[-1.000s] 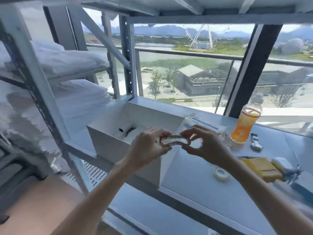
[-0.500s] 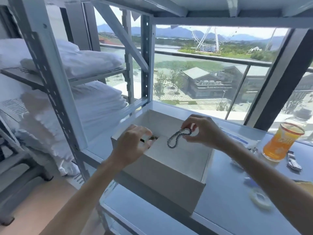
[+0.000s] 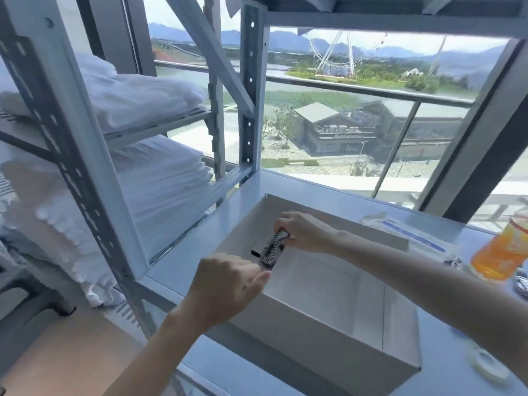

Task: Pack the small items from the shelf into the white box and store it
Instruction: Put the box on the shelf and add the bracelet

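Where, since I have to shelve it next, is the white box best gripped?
By its two opposite side walls, one hand each from left and right, fingers under the base. The white box is open-topped with thin walls that may flex if pinched; the braided bracelet in the right hand goes in loose, so keep it level.

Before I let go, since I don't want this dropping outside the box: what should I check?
1. Grip: right hand pinches the braided black-and-white bracelet: ok.
2. Position: bracelet hangs over the inside of the open white cardboard box: ok.
3. Contact: bracelet's lower end touching the box floor: cannot tell.
4. Landing spot: clear of the small black item in the box: cannot tell.
5. Support: left hand at the box's left wall, gripping it: cannot tell.
6. Surroundings: orange drink bottle stands apart from the box: ok.
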`<state>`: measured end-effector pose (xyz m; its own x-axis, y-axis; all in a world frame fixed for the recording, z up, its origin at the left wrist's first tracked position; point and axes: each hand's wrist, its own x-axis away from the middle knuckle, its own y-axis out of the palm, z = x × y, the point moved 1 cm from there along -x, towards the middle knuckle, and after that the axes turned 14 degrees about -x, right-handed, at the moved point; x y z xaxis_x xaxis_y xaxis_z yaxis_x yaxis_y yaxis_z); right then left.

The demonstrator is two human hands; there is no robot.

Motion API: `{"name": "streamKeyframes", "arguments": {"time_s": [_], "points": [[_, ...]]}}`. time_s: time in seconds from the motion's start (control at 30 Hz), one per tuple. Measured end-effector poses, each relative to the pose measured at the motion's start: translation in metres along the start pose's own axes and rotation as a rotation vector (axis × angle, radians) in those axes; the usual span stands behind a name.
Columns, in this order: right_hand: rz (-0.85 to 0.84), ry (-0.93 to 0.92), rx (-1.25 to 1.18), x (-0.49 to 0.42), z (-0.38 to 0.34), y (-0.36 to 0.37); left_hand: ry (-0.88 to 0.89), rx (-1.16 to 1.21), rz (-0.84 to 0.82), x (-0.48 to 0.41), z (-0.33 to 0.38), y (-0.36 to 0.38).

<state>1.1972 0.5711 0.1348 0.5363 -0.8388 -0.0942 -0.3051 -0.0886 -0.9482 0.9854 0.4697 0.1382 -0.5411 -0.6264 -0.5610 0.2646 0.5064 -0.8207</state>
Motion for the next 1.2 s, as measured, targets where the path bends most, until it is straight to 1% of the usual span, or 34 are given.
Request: {"name": "streamKeyframes", "arguments": {"time_s": [0.1, 0.2, 0.27, 0.33, 0.43, 0.5, 0.6, 0.7, 0.83, 0.9, 1.0, 1.13, 1.2], "points": [[-0.062, 0.09, 0.003, -0.009, 0.013, 0.018, 0.077, 0.028, -0.033, 0.002, -0.007, 0.007], [-0.132, 0.119, -0.011, -0.015, 0.019, 0.034, 0.123, 0.051, -0.031, 0.003, -0.01, 0.013], [-0.129, 0.144, -0.025, -0.018, 0.021, 0.039, 0.136, 0.062, -0.025, 0.003, -0.011, 0.015], [-0.092, 0.155, -0.048, -0.018, 0.022, 0.039, 0.142, 0.067, -0.015, 0.003, -0.011, 0.016], [0.007, 0.088, -0.047, -0.013, 0.02, 0.036, 0.145, 0.061, 0.019, 0.001, -0.011, 0.016], [0.034, 0.037, -0.042, -0.011, 0.018, 0.03, 0.149, 0.067, 0.036, 0.0, -0.01, 0.015], [-0.04, 0.023, -0.057, -0.01, 0.013, 0.026, 0.151, 0.071, 0.035, 0.0, -0.01, 0.016], [-0.143, 0.025, -0.171, -0.005, 0.003, 0.033, 0.142, 0.068, 0.029, 0.0, -0.01, 0.017], [-0.285, -0.108, -0.136, 0.002, -0.008, 0.049, 0.13, 0.07, 0.033, 0.002, -0.01, 0.018], [-0.296, -0.111, -0.106, 0.001, -0.006, 0.049, 0.13, 0.072, 0.033, 0.002, -0.01, 0.017], [-0.284, -0.062, -0.086, -0.001, -0.001, 0.047, 0.125, 0.074, 0.022, 0.002, -0.01, 0.017], [-0.298, -0.042, -0.109, 0.006, -0.006, 0.04, 0.134, 0.081, 0.019, 0.002, -0.011, 0.018], [-0.278, -0.043, -0.114, 0.015, -0.01, 0.028, 0.151, 0.076, 0.02, 0.001, -0.012, 0.018]]}}
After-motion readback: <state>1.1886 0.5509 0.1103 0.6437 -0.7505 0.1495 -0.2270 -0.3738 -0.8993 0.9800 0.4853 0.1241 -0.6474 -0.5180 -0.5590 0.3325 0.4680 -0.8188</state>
